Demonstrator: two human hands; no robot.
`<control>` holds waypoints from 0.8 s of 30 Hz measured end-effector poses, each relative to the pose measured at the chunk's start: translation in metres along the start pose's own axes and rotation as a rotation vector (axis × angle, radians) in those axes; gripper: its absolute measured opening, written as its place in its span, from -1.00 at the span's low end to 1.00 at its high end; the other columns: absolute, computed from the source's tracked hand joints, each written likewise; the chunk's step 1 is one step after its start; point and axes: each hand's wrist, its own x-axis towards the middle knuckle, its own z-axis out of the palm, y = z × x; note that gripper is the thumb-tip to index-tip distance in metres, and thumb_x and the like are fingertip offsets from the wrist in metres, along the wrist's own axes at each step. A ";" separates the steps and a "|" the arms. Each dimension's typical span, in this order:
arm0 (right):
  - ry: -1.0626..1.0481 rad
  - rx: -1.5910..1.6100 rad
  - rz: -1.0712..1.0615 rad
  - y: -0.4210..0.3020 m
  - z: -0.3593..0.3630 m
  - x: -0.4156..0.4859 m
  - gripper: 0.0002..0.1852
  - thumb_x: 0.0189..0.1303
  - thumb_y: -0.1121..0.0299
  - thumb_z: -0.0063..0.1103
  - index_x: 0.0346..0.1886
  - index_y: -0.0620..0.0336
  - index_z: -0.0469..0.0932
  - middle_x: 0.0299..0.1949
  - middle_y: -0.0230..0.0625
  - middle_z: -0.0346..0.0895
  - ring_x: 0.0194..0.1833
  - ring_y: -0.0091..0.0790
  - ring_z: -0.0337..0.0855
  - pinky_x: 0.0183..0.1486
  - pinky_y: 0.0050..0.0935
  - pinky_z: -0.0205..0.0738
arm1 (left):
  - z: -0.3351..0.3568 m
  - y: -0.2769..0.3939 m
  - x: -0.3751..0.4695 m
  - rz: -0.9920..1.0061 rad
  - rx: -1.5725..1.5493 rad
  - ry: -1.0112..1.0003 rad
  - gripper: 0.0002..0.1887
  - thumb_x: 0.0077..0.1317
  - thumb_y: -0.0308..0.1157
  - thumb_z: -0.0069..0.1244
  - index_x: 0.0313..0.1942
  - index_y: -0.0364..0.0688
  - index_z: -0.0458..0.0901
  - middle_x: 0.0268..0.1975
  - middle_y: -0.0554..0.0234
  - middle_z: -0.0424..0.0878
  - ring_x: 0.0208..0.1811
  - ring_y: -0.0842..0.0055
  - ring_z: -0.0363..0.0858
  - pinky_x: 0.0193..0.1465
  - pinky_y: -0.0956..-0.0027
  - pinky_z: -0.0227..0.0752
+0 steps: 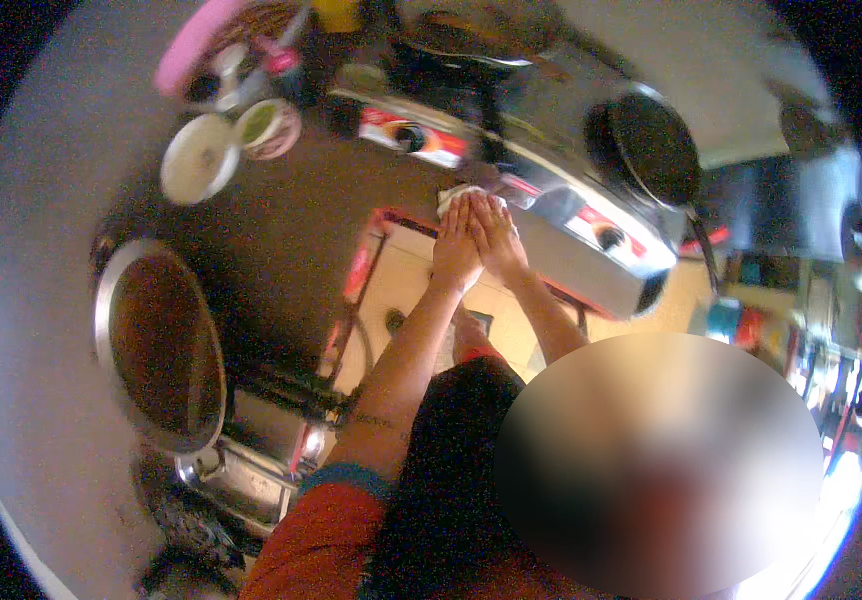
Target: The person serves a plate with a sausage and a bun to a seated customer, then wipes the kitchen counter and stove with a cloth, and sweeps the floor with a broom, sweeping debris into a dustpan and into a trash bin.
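My left hand and my right hand lie side by side, palms down and fingers pointing away, over a white cloth. The cloth shows only at their fingertips; the rest is hidden beneath them. Both hands press on it near the corner of a dark counter, left of a stove with round black knobs. How far the fingers of each hand curl around the cloth is not visible.
A black frying pan sits on the stove, its handle jutting toward me. To the left are a large round pan, a white bowl and a small bowl with green contents. Metal trays stand at lower left. Tiled floor shows below.
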 end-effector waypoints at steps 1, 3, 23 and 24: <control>0.014 0.056 0.102 0.017 -0.005 -0.027 -0.53 0.38 0.19 -0.25 0.28 0.17 0.30 0.30 -0.06 0.26 0.33 0.05 0.19 0.36 -0.09 0.11 | 0.016 0.016 -0.005 0.029 -0.026 -0.075 -0.33 0.26 -0.32 -0.14 0.36 -0.35 0.11 0.40 -0.15 0.12 0.48 0.12 -0.03 0.48 0.14 -0.09; -0.028 0.086 0.293 0.051 -0.011 -0.081 -0.51 0.39 0.16 -0.27 0.29 0.17 0.30 0.33 -0.07 0.23 0.36 0.05 0.15 0.38 -0.11 0.06 | 0.055 0.051 -0.010 0.156 0.049 -0.171 -0.43 0.26 -0.29 -0.14 0.26 -0.31 0.23 0.31 -0.14 0.24 0.39 0.08 0.09 0.40 0.11 0.01; -0.348 -0.043 0.388 0.169 -0.011 -0.222 -0.31 0.33 0.16 -0.05 0.44 0.14 -0.03 0.46 -0.11 -0.03 0.48 -0.12 -0.09 0.48 -0.05 -0.20 | 0.068 0.186 -0.026 -0.165 -0.691 -0.146 -0.55 0.16 -0.47 0.04 0.10 -0.23 0.43 0.07 -0.06 0.50 0.13 0.11 0.47 0.21 0.14 0.36; -0.371 0.102 0.378 0.164 -0.002 -0.201 -0.31 0.31 0.16 0.00 0.43 0.15 0.00 0.41 -0.10 0.07 0.42 -0.14 0.05 0.44 -0.13 -0.08 | 0.052 0.178 -0.023 -0.204 -0.574 0.089 -0.50 0.19 -0.45 0.03 0.16 -0.23 0.35 0.09 -0.08 0.48 0.18 0.13 0.43 0.25 0.14 0.31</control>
